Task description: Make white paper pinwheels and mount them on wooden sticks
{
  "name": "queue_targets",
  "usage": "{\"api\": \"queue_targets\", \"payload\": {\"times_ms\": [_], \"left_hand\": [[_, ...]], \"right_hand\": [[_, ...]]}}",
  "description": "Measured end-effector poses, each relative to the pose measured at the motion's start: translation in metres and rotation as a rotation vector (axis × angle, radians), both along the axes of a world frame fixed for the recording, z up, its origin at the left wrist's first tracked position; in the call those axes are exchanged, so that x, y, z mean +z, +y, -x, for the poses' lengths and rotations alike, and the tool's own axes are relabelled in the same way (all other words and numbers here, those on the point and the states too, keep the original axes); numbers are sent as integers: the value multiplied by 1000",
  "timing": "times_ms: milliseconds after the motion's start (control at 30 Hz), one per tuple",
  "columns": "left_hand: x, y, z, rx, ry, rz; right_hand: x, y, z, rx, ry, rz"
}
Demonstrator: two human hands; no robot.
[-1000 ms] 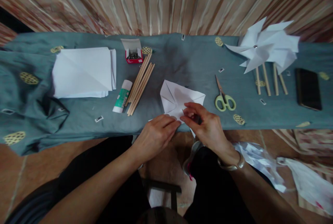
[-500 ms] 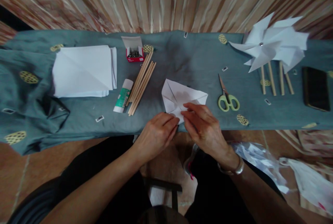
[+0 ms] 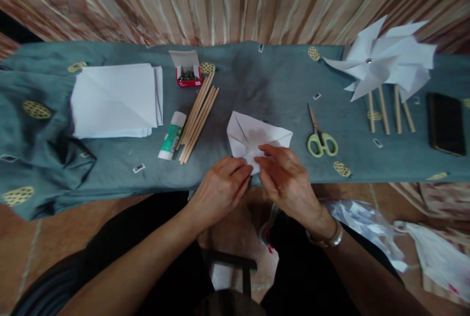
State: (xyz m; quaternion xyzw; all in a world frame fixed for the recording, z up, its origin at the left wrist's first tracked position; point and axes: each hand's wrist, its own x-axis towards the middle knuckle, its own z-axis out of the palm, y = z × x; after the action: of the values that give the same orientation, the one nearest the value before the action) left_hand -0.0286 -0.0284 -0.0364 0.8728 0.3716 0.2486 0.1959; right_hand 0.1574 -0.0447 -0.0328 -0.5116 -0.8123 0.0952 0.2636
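A white sheet of paper (image 3: 262,130), creased and cut from its corners, lies near the front edge of the table. My left hand (image 3: 222,181) pinches its near left part, fingers closed on the edge. From the other side my right hand (image 3: 288,179) holds the paper with thumb and fingertips near its middle, where a flap is bent inward. The fingers cover the near part of the sheet. To the right of my right hand lie scissors (image 3: 318,134) with green handles, their blades pointing away from me.
Left of the paper are wooden sticks (image 3: 198,122), a glue stick (image 3: 172,135), a red box of metal pins (image 3: 188,75) and a stack of white paper (image 3: 113,100). At the right lie finished paper pinwheels (image 3: 382,63) and a dark phone (image 3: 446,124). A plastic bag (image 3: 367,228) is below the table.
The view has shifted very slightly. Both hands stay on the paper in nearly the same place, with only tiny finger movement.
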Motion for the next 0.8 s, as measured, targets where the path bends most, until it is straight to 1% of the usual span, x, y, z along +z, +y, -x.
{"api": "queue_targets", "payload": {"times_ms": [333,567,800], "left_hand": [[1,2,-1,8,16,3],[0,2,0,8,7,6],[0,3,0,7,13,12]], "right_hand": [[-3,1,0,1,-53,25],[-4,3,1,6,-108,13],[-6,4,5,-17,-159,22]]}}
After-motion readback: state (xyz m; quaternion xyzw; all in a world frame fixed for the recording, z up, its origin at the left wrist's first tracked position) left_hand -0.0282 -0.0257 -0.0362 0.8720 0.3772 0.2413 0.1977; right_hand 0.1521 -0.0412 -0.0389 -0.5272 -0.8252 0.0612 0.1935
